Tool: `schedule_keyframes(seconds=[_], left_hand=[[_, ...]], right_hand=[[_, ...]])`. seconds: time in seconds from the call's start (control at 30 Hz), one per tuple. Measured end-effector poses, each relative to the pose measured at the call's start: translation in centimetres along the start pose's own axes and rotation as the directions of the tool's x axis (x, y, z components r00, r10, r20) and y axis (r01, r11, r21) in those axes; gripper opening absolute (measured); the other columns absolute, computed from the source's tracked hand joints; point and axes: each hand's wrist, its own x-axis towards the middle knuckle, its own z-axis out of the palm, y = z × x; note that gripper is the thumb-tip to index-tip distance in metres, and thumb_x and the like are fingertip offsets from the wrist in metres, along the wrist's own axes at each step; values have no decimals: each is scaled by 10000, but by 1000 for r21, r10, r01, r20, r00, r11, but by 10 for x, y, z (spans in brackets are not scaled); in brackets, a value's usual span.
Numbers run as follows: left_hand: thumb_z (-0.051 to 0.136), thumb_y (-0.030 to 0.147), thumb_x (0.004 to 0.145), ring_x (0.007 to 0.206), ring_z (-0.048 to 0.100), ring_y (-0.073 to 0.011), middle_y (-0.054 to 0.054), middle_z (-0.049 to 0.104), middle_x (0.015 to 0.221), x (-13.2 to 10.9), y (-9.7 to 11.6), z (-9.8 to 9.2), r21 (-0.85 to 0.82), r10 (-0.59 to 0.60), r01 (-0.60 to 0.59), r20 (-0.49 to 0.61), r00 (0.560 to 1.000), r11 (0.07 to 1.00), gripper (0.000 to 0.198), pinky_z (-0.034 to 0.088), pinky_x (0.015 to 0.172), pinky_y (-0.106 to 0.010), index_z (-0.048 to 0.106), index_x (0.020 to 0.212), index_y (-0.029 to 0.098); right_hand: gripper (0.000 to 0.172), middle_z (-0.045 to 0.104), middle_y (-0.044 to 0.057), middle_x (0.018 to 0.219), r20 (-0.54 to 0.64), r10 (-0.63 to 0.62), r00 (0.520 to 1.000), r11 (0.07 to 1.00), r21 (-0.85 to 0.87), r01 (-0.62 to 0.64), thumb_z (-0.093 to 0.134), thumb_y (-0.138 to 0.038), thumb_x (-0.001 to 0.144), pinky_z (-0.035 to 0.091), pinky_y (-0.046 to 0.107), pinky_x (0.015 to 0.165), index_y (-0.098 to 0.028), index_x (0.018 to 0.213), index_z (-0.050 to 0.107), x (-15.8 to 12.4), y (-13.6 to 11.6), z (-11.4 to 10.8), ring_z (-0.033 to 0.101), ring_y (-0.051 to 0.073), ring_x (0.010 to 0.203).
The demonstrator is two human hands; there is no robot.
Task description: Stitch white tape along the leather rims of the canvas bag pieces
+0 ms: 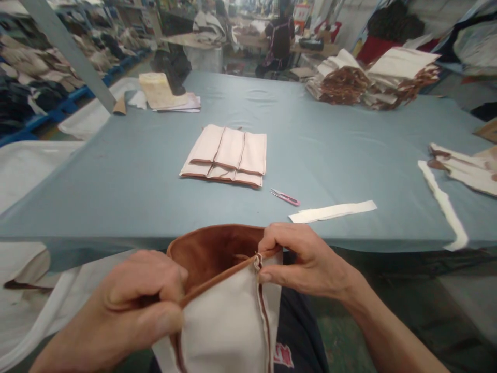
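Between my hands hangs a cream fabric bag (pixel 221 316) with a brown lining, its mouth spread apart in front of the table edge. My left hand (pixel 143 300) pinches the left part of the rim between thumb and fingers. At the seam on the right, my right hand (pixel 298 259) grips the rim, where a small tuft of thread or fabric shows by the thumb. The lower part of the bag runs out of view. Beyond it on the table lie a flat stack of similar cream pieces (pixel 229 150) with brown edges and pink thread snips (pixel 285 197).
A blue-grey covered table (pixel 116 191) spans the view. On it are a white strip (pixel 334 211), another pale strip (pixel 442 202), bundled fabric stacks (pixel 341 77) and a yellowish block (pixel 155 90). White bins (pixel 34 160) stand at the left. A person (pixel 279 39) is at the back.
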Motion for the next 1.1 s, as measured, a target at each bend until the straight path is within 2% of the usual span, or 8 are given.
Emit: schedule_keyframes(seconds=[0.1, 0.17, 0.3, 0.43, 0.5, 0.57, 0.73, 1.1], left_hand=[[477, 229, 1008, 485, 406, -88, 56, 385, 548, 2, -5, -9, 13, -43, 43, 23, 999, 999, 363, 317, 495, -238, 397, 654, 206], [527, 182, 974, 486, 419, -79, 65, 430, 564, 4, -8, -14, 107, -27, 25, 16, 1000, 994, 316, 311, 499, -228, 439, 671, 206], [581, 189, 985, 510, 542, -72, 73, 603, 613, 16, -16, -23, 148, 24, -30, 39, 999, 989, 227, 376, 515, -174, 611, 761, 211], [672, 394, 991, 821, 706, -147, -7, 771, 926, 33, -18, -20, 0, 23, -23, 112, 993, 1000, 194, 510, 746, -195, 722, 1010, 208], [724, 510, 943, 845, 683, -151, -14, 764, 942, 41, -14, -14, -96, 26, -13, 138, 990, 995, 323, 497, 769, -205, 729, 1014, 194], [760, 518, 911, 720, 599, -107, 29, 708, 812, 49, -10, -6, -191, 12, 18, 158, 987, 981, 344, 441, 665, -180, 721, 924, 177], [802, 279, 883, 592, 416, -58, 91, 537, 651, 58, -3, 9, -339, -73, 135, 189, 979, 931, 223, 321, 536, -165, 668, 757, 150], [697, 242, 928, 575, 421, -54, 83, 536, 631, 63, -5, 11, -303, -186, 255, 240, 953, 918, 195, 327, 515, -148, 687, 757, 148]], right_hand=[[323, 602, -35, 678, 16, 20, 1000, 997, 75, -21, 730, -393, 965, 356, 209, 575, -167, 754, 633, 0, -6, -2, 485, 81, 600], [316, 577, -43, 665, 43, 55, 998, 984, 166, -61, 733, -367, 961, 335, 203, 546, -166, 742, 626, 2, -11, -3, 457, 75, 584], [386, 531, -51, 645, 83, 104, 991, 942, 313, -125, 715, -452, 965, 294, 203, 497, -168, 728, 606, 9, -19, -4, 391, 74, 557], [377, 515, -57, 648, 102, 101, 990, 935, 329, -129, 717, -451, 961, 293, 204, 509, -168, 737, 611, 15, -21, 1, 365, 76, 563], [334, 515, -59, 662, 119, 104, 987, 938, 319, -137, 727, -399, 957, 300, 203, 528, -166, 746, 614, 16, -20, 5, 372, 75, 574], [299, 504, -62, 665, 126, 114, 985, 943, 299, -148, 730, -346, 949, 299, 205, 540, -168, 746, 601, 16, -20, 9, 373, 75, 578], [258, 474, -70, 660, 75, 98, 992, 980, 167, -110, 651, -237, 949, 299, 219, 571, -187, 729, 525, 14, -24, 13, 344, 78, 575], [255, 474, -61, 695, 32, 46, 998, 999, 10, -46, 640, -227, 980, 314, 238, 622, -185, 766, 507, 10, -17, 18, 408, 87, 608]])
